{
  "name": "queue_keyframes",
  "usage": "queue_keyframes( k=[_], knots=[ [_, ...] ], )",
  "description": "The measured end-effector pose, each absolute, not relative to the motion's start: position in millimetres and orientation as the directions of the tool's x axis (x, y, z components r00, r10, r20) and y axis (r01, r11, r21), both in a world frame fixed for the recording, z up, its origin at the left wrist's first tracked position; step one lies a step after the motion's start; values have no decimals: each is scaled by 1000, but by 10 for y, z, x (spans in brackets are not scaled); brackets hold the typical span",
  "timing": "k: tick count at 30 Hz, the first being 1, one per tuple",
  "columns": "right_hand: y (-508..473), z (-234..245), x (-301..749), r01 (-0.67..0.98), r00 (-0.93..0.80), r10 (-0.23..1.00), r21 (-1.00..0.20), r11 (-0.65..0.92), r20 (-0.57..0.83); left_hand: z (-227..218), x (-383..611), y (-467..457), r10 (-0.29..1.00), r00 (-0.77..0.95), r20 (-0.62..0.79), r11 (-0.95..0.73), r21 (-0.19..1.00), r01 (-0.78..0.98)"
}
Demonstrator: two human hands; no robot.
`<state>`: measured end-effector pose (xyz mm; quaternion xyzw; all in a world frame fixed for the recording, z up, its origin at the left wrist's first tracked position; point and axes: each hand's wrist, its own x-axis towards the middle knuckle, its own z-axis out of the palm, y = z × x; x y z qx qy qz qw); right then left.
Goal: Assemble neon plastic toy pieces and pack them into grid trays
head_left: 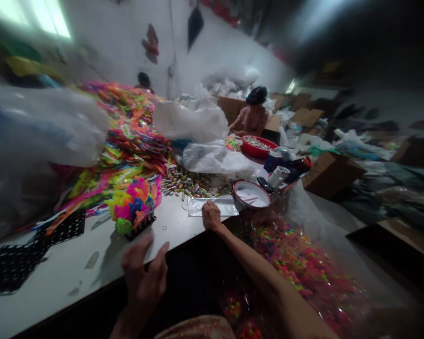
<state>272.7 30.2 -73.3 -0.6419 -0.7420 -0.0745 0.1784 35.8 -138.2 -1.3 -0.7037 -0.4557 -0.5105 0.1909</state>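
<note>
My right hand rests on a flat clear plastic bag near the table's front edge. Its fingers are curled down and closed on the plastic. My left hand, a little blurred, hovers over the front edge with thumb and fingers apart and nothing between them. Just beyond it, a bunch of bright soft rubbery pieces in pink, yellow, blue and orange stands upright in a black perforated holder.
Black perforated grids lie at the left of the white table. Behind are a heap of colourful strands and scattered small tubes. A white basin stands at right. Another person sits beyond a red basin.
</note>
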Motion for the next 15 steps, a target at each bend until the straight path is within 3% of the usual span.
queue_keyframes(
  k=[5,10,15],
  knots=[
    [374,-654,2774,970,-23,908,-211,122,419,-130,512,-1424,487,316,814,-704,152,693],
    [605,-225,2890,927,150,872,-373,40,466,-379,481,-1326,607,301,735,-664,261,701],
    [1023,304,2921,883,168,885,-465,60,434,-397,740,-1042,775,323,543,-579,404,708]
  ],
)
